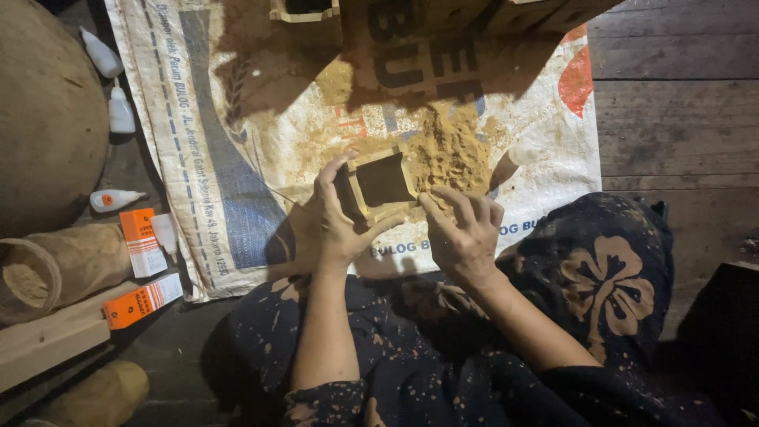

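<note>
Dark wooden floor planks (672,103) carry a white woven sack (237,158) spread flat, its far edge covered by shadow and by a wooden frame (304,9) cut off at the top of the view. One heap of yellowish sawdust (451,146) lies on the sack, just beyond the hands.

One small square wooden box (379,183), open and dark inside, sits between the two hands above the sack, near the sawdust. The left hand (341,217) wraps around its left side, thumb along the near edge and fingers curled over the far left corner, holding it. The right hand (462,229) is half open, its fingertips resting on the box's right edge; whether it pinches the wall or only touches it is hard to make out. What the box's underside rests on is hidden.

A pale rounded object (522,154) lies right of the sawdust, too blurred to identify.

On the left I count four white glue bottles (120,111): two at the far left, one lying by the sack's edge, one half hidden beside the cartons. Two orange-and-white cartons (141,241) lie near them. A large round brown form (47,111) and a hollow wooden cylinder (32,277) are both cut off by the left edge. A pale wooden plank (47,340) runs below them.

Dark flowered cloth (601,285) covers the person's lap in the near part of the view.
</note>
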